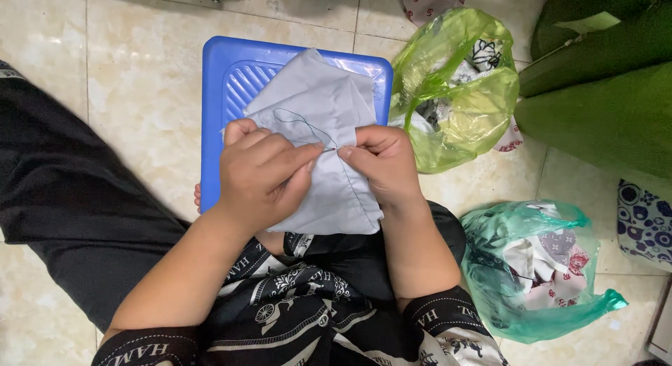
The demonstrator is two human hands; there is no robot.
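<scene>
cloth: grey piece (329, 128) on blue tray (224, 79), dark thread (297, 121) looped over it
left hand (262, 177): pinching cloth at the seam — fingers closed
right hand (381, 163): gripping cloth edge (needle too small to tell)
nearby: green bag (462, 107), teal bag (539, 275) on floor

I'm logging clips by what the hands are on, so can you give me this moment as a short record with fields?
setting: tiled floor, seen from above, person seated
left hand: pinches the pale grey cloth at its seam
right hand: grips the same cloth, fingertips meeting the left hand's
thread: dark thread loops over the cloth; needle too small to tell
under the cloth: blue plastic lid, flat on the floor
nearby: light green bag and teal bag, both holding fabric scraps
</scene>
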